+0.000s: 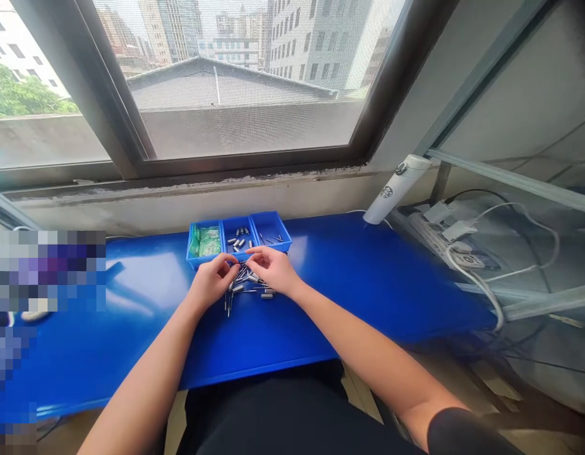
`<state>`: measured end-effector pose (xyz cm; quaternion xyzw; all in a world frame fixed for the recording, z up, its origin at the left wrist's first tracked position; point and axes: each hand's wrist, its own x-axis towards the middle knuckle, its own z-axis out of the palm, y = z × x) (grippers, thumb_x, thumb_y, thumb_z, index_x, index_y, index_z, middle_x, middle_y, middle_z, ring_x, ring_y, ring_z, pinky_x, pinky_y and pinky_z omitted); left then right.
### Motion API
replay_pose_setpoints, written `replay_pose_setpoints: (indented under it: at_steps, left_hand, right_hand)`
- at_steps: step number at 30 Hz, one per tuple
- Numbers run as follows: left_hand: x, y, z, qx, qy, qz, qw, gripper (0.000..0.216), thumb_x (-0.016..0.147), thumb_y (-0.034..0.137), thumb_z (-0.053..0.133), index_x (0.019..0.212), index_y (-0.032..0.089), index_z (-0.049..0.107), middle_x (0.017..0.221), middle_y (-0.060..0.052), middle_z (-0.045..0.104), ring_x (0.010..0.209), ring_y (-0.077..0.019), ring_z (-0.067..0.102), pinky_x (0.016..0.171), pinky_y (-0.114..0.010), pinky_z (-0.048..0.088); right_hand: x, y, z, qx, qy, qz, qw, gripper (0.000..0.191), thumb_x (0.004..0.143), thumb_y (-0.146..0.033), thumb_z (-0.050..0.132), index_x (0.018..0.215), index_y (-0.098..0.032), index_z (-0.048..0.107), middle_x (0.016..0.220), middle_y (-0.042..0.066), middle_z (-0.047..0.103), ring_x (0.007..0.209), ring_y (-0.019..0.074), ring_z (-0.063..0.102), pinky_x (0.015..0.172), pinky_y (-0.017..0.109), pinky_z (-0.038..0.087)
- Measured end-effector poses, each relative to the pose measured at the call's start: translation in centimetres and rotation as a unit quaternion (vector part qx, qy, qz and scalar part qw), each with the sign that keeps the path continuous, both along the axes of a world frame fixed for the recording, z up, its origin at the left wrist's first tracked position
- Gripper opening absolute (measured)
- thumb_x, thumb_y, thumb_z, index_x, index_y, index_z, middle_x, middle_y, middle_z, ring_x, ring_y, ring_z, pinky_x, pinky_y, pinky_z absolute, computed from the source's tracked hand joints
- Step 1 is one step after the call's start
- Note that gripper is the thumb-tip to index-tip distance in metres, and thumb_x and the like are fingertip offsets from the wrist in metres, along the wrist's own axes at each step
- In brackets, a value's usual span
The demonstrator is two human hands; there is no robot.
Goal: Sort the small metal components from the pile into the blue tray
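My left hand (213, 278) and my right hand (274, 268) meet just in front of three joined blue bins. Both are pinched, thumb against fingers. Whatever lies between the fingertips is too small to make out. Beneath them a loose pile of thin metal pins and short silvery cylinders (266, 296) is spread on the blue tabletop (254, 341). Green-tinted plastic bags (208, 241) fill the left bin (189, 249). Several short metal cylinders (241, 242) lie in the middle bin (225, 243). A few thin dark pins (274, 239) rest in the right bin (287, 235).
A white flask (392, 193) stands at the back right of the table. Beyond it, a power strip (465, 256) with plugs and white cables (553, 253) sits by a metal frame. A window (245, 82) runs along the back. The far left is pixelated.
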<state>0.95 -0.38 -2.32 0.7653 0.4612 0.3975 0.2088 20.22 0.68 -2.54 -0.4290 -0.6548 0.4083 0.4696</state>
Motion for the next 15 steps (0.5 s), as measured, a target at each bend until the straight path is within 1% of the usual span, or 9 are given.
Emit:
replay_pose_setpoints:
  at_steps: [3,4,8,12,15]
  left_hand:
    - [0.20,-0.08,-0.07,-0.009,-0.004,-0.034,0.999,0.025,0.088,0.033,0.062,0.108,0.019,0.062,0.056,0.008,0.050,0.046,-0.0064,0.042,0.048,-0.017,0.036]
    - [0.24,-0.08,-0.08,-0.006,-0.001,-0.038,0.999,0.026,0.088,0.035,0.062,0.109,0.019,0.063,0.056,0.008,0.050,0.046,-0.0064,0.042,0.048,-0.017,0.036]
    - [0.22,0.03,-0.23,0.009,0.011,-0.041,0.999,0.025,0.091,0.039,0.059,0.099,0.018,0.068,0.053,0.007,0.048,0.045,-0.0064,0.041,0.047,-0.018,0.035]
    - [0.12,0.09,-0.42,-0.001,0.024,-0.042,0.999,0.027,0.090,0.039,0.060,0.104,0.018,0.068,0.055,0.006,0.051,0.046,-0.0070,0.043,0.047,-0.018,0.035]
    - [0.10,0.07,-0.33,-0.009,0.038,-0.035,0.999,0.026,0.090,0.039,0.059,0.103,0.018,0.069,0.056,0.005,0.053,0.048,-0.0075,0.046,0.048,-0.018,0.036]
  right_hand:
    - [-0.16,0.14,-0.42,-0.038,0.053,0.024,0.998,0.030,0.077,-0.033,0.069,0.102,-0.017,0.068,0.083,0.004,0.071,0.072,0.0148,0.066,0.069,0.029,0.054]
    - [-0.22,0.14,-0.51,-0.051,0.070,0.035,0.996,0.031,0.076,-0.034,0.070,0.102,-0.017,0.068,0.082,0.004,0.071,0.071,0.0147,0.066,0.068,0.029,0.054]
    - [-0.40,0.13,-0.55,-0.093,0.111,0.061,0.988,0.035,0.074,-0.040,0.074,0.099,-0.017,0.067,0.076,0.003,0.070,0.061,0.0128,0.063,0.060,0.027,0.053]
    - [-0.43,0.17,-0.38,-0.107,0.128,0.069,0.984,0.038,0.071,-0.043,0.076,0.097,-0.017,0.067,0.074,0.002,0.070,0.058,0.0117,0.062,0.057,0.026,0.053]
    - [-0.46,0.13,-0.28,-0.109,0.129,0.070,0.983,0.036,0.072,-0.042,0.075,0.097,-0.017,0.067,0.072,0.001,0.069,0.057,0.0114,0.061,0.056,0.026,0.053]
